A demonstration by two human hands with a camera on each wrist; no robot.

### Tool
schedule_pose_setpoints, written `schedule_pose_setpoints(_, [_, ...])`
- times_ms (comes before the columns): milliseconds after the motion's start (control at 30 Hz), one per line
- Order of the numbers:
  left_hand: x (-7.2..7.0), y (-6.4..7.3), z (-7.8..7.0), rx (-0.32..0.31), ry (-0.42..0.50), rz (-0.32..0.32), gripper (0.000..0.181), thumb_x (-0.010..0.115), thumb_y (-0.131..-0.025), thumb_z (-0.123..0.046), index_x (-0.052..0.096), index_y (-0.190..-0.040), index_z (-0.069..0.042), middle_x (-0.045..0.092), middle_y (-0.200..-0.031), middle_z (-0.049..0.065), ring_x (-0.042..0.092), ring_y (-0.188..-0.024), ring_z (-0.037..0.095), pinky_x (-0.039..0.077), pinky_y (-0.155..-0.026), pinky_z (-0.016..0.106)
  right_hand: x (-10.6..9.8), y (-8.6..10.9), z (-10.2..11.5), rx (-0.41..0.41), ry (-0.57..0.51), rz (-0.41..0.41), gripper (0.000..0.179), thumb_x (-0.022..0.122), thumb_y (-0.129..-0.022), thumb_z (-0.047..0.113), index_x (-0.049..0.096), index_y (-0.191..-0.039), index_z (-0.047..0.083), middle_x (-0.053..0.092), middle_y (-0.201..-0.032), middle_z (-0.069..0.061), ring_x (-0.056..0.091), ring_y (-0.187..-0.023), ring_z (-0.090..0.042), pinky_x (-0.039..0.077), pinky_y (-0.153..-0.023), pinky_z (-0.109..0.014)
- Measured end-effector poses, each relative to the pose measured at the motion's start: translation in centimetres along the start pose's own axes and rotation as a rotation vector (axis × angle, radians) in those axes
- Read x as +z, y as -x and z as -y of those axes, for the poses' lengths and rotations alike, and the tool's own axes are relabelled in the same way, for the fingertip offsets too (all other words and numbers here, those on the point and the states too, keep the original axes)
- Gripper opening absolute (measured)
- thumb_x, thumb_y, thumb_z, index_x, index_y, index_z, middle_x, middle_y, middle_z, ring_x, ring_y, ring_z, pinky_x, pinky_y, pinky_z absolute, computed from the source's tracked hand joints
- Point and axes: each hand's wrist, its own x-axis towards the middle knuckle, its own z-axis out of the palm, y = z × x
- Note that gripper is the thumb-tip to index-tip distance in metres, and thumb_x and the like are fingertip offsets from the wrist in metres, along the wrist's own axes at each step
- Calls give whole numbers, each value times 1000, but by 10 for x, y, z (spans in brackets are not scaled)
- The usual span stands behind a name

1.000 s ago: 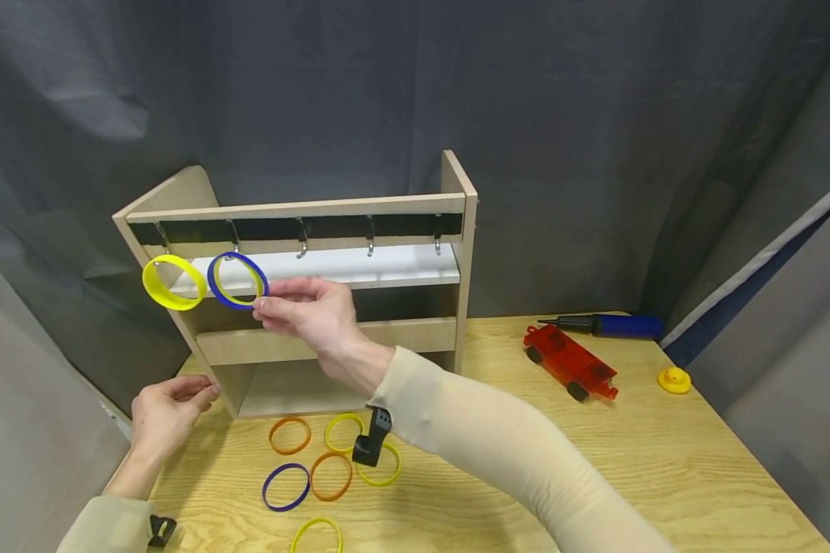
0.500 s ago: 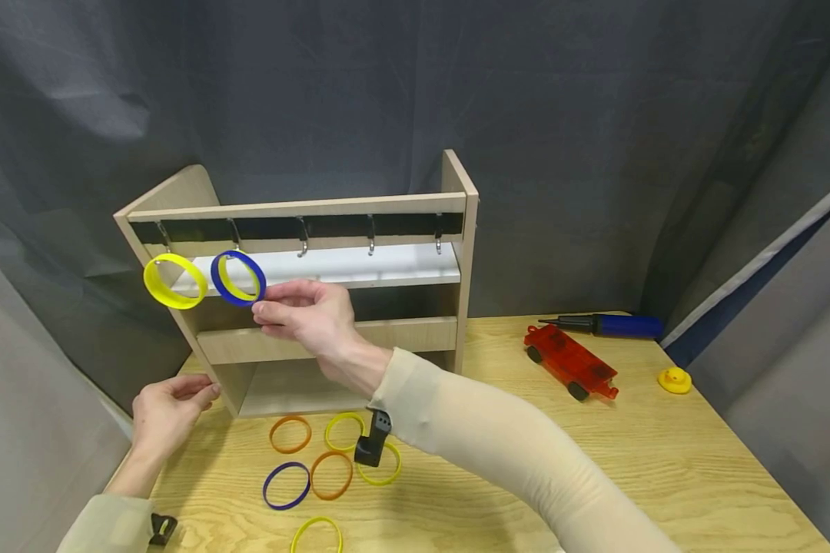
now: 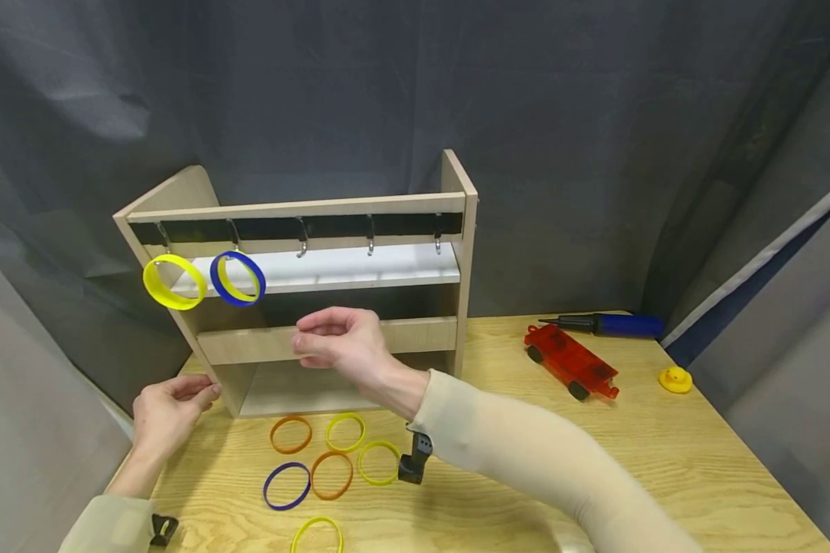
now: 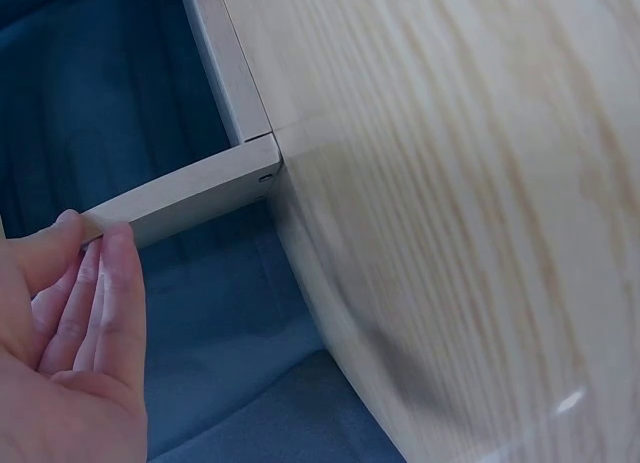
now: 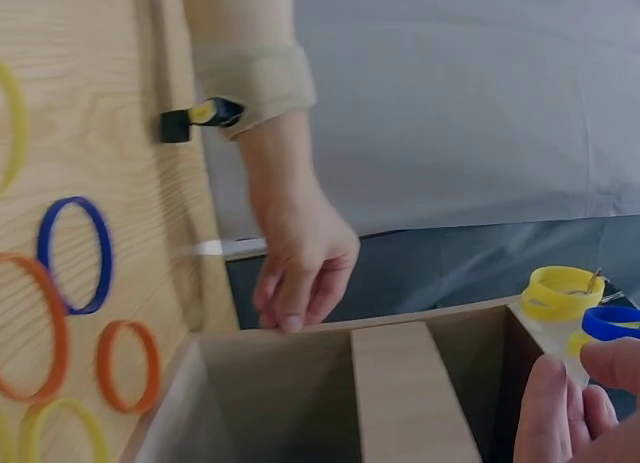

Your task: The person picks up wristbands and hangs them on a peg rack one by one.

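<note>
The left hand point(image 3: 167, 415) pinches the edge of the left side panel of a wooden shelf unit point(image 3: 328, 203); the left wrist view shows thumb and fingers on that edge point(image 4: 180, 191). The right hand point(image 3: 349, 344) holds nothing, its fingers loosely bent, in front of the unit's middle board. A yellow wristband point(image 3: 174, 283) hangs from the leftmost hook. On the second hook hangs a blue wristband point(image 3: 214, 278) with a yellow wristband point(image 3: 249, 290) inside or behind it. Below, on the table, lie a blue wristband point(image 3: 286, 507), orange wristbands point(image 3: 290, 450) and yellow wristbands point(image 3: 379, 482).
Three bare hooks point(image 3: 302, 247) continue along the black strip to the right. A red toy wagon point(image 3: 570, 361), a blue and black hand pump point(image 3: 625, 326) and a yellow rubber duck point(image 3: 675, 379) stand at the table's right side. Grey curtains point(image 3: 567, 153) enclose the table.
The right hand has let go of the blue wristband at the second hook and drawn back down to the right. The bands stay hanging. The left hand has not moved.
</note>
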Motion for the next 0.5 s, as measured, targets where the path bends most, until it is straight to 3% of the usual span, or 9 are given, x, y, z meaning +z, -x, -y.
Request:
schedule_pose_setpoints(200, [1, 0, 1, -10, 2, 9, 30, 85, -101, -22, 84, -120, 1, 87, -108, 20, 71, -68, -14, 58, -60, 14, -23, 15, -13, 20, 66, 20, 37, 82, -97, -4, 71, -132, -13, 86, -113, -19, 82, -88, -10, 72, -87, -36])
schedule_pose_setpoints(500, [1, 0, 2, -21, -3, 11, 30, 85, -101, -23, 85, -120, 0, 88, -108, 19, 68, -67, -18, 58, -59, 15, -62, 38, -37, 39, 204, -9, 26, 86, -95, 2, 80, -119, -4, 86, -107, -16, 82, -88, -15, 72, -86, -40])
